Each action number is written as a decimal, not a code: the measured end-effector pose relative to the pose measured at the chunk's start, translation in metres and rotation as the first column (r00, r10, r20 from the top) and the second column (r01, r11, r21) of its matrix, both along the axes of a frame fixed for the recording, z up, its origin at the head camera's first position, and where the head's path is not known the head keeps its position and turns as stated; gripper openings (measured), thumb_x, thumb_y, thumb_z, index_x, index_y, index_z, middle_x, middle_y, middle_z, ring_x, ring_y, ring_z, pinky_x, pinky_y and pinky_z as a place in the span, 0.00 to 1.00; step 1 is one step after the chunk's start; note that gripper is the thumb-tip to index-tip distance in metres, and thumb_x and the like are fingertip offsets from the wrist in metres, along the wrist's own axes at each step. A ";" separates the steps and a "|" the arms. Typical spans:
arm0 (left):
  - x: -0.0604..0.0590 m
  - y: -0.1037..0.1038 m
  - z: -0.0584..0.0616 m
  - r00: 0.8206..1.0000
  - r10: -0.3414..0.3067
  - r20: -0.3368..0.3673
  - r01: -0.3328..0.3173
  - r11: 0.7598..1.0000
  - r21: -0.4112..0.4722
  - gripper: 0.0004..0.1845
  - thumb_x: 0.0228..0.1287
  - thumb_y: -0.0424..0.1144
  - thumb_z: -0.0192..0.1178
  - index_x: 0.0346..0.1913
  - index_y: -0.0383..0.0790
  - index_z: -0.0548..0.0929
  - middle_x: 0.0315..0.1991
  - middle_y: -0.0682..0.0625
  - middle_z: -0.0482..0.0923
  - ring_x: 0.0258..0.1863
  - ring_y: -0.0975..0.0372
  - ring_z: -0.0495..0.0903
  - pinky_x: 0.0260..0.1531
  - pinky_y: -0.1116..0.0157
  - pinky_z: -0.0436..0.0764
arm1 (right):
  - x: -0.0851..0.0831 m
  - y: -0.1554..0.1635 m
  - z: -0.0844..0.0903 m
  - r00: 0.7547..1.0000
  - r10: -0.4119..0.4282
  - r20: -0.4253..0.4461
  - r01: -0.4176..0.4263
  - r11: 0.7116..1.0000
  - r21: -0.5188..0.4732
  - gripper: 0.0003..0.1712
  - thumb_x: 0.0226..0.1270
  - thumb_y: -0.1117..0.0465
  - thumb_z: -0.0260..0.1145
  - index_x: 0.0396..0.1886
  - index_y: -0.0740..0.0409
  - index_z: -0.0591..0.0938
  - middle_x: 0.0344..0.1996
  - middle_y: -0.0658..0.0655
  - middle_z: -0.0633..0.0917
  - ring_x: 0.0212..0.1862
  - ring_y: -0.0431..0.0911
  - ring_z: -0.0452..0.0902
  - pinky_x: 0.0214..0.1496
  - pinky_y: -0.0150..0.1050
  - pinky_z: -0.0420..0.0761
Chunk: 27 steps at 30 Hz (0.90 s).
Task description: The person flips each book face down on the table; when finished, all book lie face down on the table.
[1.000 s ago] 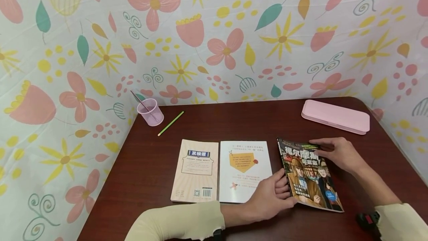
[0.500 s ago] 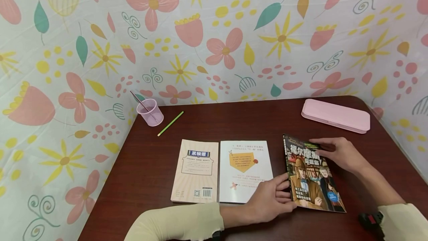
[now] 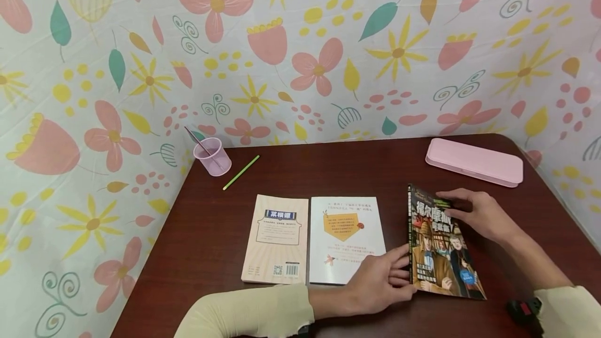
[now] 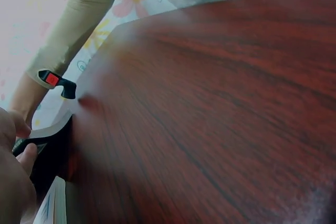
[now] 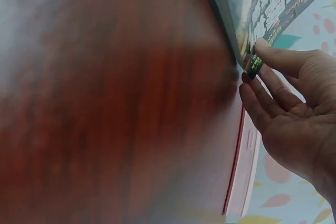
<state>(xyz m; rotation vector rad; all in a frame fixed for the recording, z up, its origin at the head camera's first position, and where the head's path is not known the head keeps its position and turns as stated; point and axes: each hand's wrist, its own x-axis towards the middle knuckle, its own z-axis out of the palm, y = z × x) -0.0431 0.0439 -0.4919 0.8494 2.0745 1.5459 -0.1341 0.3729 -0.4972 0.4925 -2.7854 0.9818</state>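
Observation:
A dark paperback book (image 3: 439,254) with an illustrated cover and large white Chinese characters stands tilted on the right half of the table, its spine side raised to the left. My left hand (image 3: 373,283) holds its lower left corner, thumb at the bottom edge and fingers against the spine. At the upper right corner, my right hand (image 3: 483,215) pinches the book; in the right wrist view the thumb lies on the cover and fingers are behind it. A white book (image 3: 347,239) lies flat beside the left hand, with a beige book (image 3: 276,239) to its left.
A pink pencil case (image 3: 474,161) lies at the back right of the dark wooden table (image 3: 328,168). At the back left stand a lilac mesh cup (image 3: 213,158) with a thin stick in it and, beside it, a green pencil (image 3: 241,172). A flowered cloth (image 3: 300,56) hangs behind.
The dark book's left side has risen and swung to the right, showing more of its spine. The left hand has followed slightly; the right hand stays at the upper corner.

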 end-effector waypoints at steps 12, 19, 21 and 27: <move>-0.006 -0.004 0.002 0.876 -0.125 -0.465 0.041 0.982 -0.187 0.37 0.77 0.40 0.65 0.81 0.36 0.62 0.56 0.46 0.88 0.42 0.84 0.83 0.42 0.85 0.77 | 0.000 0.001 0.010 0.994 -0.109 -0.031 0.110 0.994 0.020 0.19 0.62 0.67 0.81 0.51 0.58 0.87 0.43 0.61 0.87 0.45 0.48 0.79 0.40 0.25 0.69; -0.008 -0.006 0.001 0.837 -0.124 -0.532 0.027 0.982 -0.186 0.33 0.79 0.37 0.59 0.81 0.37 0.62 0.62 0.44 0.84 0.46 0.81 0.84 0.43 0.85 0.76 | 0.001 0.003 0.017 0.985 -0.116 -0.128 0.116 0.993 -0.009 0.19 0.59 0.73 0.81 0.47 0.60 0.85 0.30 0.51 0.79 0.32 0.34 0.66 0.32 0.29 0.62; -0.008 -0.006 0.001 0.829 -0.106 -0.549 0.014 0.986 -0.169 0.33 0.78 0.34 0.58 0.81 0.37 0.62 0.62 0.45 0.84 0.48 0.81 0.84 0.42 0.86 0.76 | 0.001 0.004 0.019 0.982 -0.120 -0.148 0.118 0.993 -0.021 0.19 0.57 0.74 0.81 0.47 0.60 0.85 0.30 0.51 0.79 0.32 0.33 0.67 0.33 0.28 0.64; -0.007 -0.007 0.002 0.755 -0.039 -0.655 -0.048 0.992 -0.113 0.32 0.78 0.33 0.59 0.81 0.37 0.64 0.52 0.56 0.90 0.46 0.84 0.81 0.44 0.87 0.74 | 0.001 0.005 0.025 0.977 -0.114 -0.178 0.096 0.990 -0.105 0.22 0.53 0.82 0.79 0.45 0.64 0.84 0.33 0.54 0.82 0.35 0.27 0.72 0.37 0.19 0.71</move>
